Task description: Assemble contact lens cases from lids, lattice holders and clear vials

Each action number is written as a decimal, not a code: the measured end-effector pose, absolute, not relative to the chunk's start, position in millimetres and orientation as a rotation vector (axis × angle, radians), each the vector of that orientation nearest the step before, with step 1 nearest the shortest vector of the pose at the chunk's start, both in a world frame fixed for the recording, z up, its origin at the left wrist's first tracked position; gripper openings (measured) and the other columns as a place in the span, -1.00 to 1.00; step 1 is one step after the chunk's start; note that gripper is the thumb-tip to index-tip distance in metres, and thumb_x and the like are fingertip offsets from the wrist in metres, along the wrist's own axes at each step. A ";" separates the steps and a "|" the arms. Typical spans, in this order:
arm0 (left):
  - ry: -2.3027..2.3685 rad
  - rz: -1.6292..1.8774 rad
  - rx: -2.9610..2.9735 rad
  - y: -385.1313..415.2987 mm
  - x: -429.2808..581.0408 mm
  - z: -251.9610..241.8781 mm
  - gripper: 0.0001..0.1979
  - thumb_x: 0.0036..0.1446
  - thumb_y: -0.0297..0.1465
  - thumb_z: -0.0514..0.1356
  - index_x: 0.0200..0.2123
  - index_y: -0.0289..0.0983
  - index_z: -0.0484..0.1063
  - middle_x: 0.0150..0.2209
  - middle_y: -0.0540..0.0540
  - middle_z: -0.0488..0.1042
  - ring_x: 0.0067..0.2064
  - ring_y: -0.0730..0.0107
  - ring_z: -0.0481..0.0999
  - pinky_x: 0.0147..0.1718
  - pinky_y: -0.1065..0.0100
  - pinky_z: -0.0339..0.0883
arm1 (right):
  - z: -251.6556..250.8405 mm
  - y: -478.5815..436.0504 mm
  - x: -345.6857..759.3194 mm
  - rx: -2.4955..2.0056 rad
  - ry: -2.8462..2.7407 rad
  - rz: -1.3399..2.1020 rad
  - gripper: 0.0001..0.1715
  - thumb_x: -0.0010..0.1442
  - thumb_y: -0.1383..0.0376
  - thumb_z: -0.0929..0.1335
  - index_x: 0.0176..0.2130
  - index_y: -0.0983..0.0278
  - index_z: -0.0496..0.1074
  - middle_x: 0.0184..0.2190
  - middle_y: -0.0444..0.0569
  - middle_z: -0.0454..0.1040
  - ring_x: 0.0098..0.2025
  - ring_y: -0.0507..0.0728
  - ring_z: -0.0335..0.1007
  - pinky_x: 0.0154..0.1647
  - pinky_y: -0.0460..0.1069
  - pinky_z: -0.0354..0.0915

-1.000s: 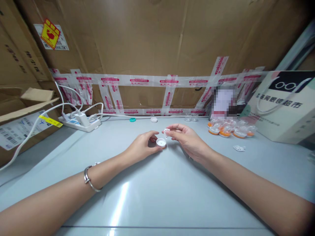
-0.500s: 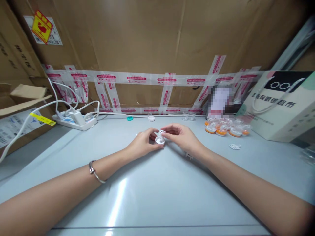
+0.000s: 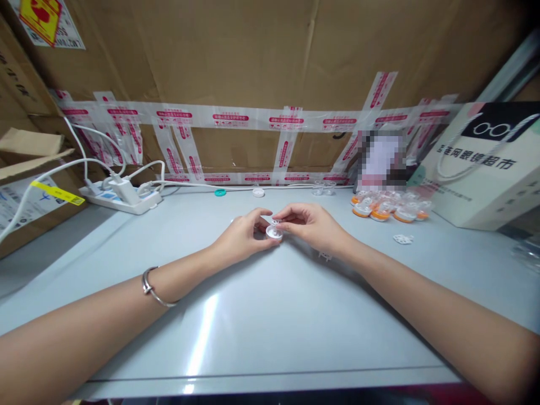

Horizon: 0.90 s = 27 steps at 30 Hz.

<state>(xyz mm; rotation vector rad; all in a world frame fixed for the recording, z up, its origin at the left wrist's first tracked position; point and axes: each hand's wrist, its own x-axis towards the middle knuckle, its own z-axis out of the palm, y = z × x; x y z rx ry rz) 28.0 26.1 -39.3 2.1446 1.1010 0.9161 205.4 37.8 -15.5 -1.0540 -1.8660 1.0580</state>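
Near the middle of the table, my left hand (image 3: 248, 233) grips a small round white cap (image 3: 274, 233) between thumb and fingers, its hollow side facing up. My right hand (image 3: 306, 220) pinches a small white perforated piece (image 3: 276, 223) just over the cap. Whether the piece touches the cap's inside, I cannot tell. Another white perforated piece (image 3: 324, 256) lies on the table under my right wrist, partly hidden by it. A flat white piece with holes (image 3: 403, 239) rests farther right.
At the back right sit several clear containers with orange and white bases (image 3: 379, 211), beside a paper bag (image 3: 476, 169). A green cap (image 3: 220, 192), a white cap (image 3: 259, 192) and clear cups (image 3: 324, 188) line the back edge. A power strip (image 3: 122, 198) with cables stands left.
The white perforated piece in my right hand is lower, closer to the cap. My head view has tilted down slightly, so the table's front edge shows more.
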 end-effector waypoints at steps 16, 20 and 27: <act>1.093 0.931 2.120 27.2 28.6 -42.7 -0.54 -0.04 -0.30 0.25 -0.04 -0.23 0.26 -0.28 -0.08 0.52 -0.27 0.33 0.51 -0.22 0.27 0.37 | -16.3 38.1 207.5 -0.937 -2.049 0.801 -0.89 -0.02 0.38 0.35 -0.45 0.26 0.52 -0.37 -0.05 0.54 -0.29 0.12 0.45 -0.19 0.03 0.32; 1.093 0.931 2.115 26.0 28.5 -41.5 -0.56 -0.03 -0.31 0.24 -0.06 -0.25 0.26 -0.29 -0.09 0.52 -0.27 0.33 0.51 -0.23 0.26 0.38 | -17.4 40.3 206.9 -0.927 -2.116 0.739 -0.85 -0.01 0.41 0.33 -0.43 0.26 0.52 -0.39 -0.04 0.54 -0.31 0.12 0.45 -0.22 0.02 0.32; 1.098 0.938 2.118 23.8 29.3 -39.1 -0.57 -0.05 -0.34 0.25 -0.08 -0.26 0.25 -0.31 -0.08 0.51 -0.28 0.34 0.51 -0.25 0.28 0.38 | -23.2 37.5 206.4 -0.885 -2.122 0.746 -0.84 0.05 0.36 0.32 -0.38 0.27 0.52 -0.36 -0.03 0.54 -0.26 0.12 0.45 -0.17 0.03 0.33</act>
